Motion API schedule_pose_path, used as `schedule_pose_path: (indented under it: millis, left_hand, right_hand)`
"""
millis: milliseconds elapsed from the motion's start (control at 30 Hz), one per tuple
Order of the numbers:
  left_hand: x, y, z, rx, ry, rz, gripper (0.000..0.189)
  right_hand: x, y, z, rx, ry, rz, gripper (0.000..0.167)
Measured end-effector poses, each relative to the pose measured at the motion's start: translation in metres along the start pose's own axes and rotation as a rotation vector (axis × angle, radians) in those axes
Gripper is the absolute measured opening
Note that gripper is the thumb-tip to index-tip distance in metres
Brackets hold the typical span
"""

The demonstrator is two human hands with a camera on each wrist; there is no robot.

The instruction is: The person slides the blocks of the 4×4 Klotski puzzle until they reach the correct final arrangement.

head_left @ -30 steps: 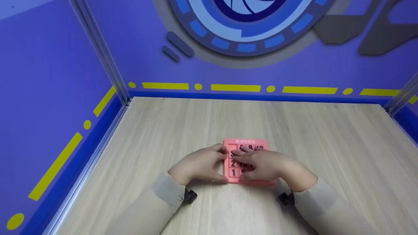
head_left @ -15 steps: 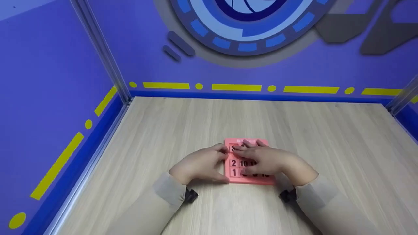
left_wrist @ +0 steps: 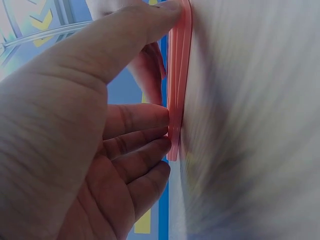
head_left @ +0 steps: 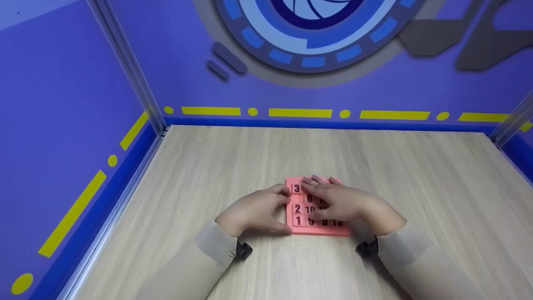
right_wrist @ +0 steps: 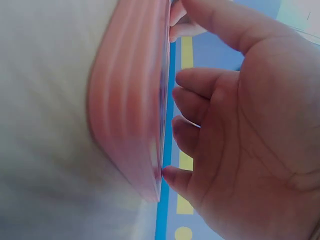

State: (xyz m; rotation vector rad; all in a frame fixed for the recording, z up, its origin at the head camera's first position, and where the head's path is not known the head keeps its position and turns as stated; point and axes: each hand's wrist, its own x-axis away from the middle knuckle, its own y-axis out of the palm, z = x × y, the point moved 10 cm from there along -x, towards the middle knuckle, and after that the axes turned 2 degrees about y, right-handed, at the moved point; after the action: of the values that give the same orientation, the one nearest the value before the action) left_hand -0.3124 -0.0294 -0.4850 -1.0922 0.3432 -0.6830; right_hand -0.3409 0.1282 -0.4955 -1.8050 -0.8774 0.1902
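A pink number sliding puzzle [head_left: 321, 232] lies flat on the table. In its left column the 3 tile [head_left: 296, 188] sits at the top, a bare slot below it, then the 2 tile [head_left: 297, 208] and the 1 tile [head_left: 297, 220]. My left hand [head_left: 255, 210] rests against the puzzle's left side, thumb near the front corner and fingertips further back. Over the tiles my right hand [head_left: 339, 202] spreads its extended fingers, hiding much of the upper right part. In the right wrist view its fingertips [right_wrist: 182, 100] are right at the puzzle's face.
The wood-grain table [head_left: 229, 154] spreads around the puzzle. Behind it stands a blue-purple panel [head_left: 183, 62] with a yellow dashed stripe, and another panel [head_left: 62, 116] borders the left side. A metal post [head_left: 129, 66] joins them.
The 3 tile has slid away from me into the top left slot, leaving the bare slot beneath it. My right fingers have moved off that tile, slightly right. The left hand stays put.
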Motion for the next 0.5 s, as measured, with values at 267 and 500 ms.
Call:
schedule_pose_path:
  millis: [267,500]
  left_hand:
    - [-0.001,0.001,0.0,0.002,0.013,0.007,0.077]
    - [-0.001,0.001,-0.003,0.012,0.007,0.008,0.073]
  right_hand:
    - [0.014,0.004,-0.013,-0.015,-0.002,-0.079,0.089]
    - [0.027,0.014,-0.037,0.037,-0.034,-0.15,0.09]
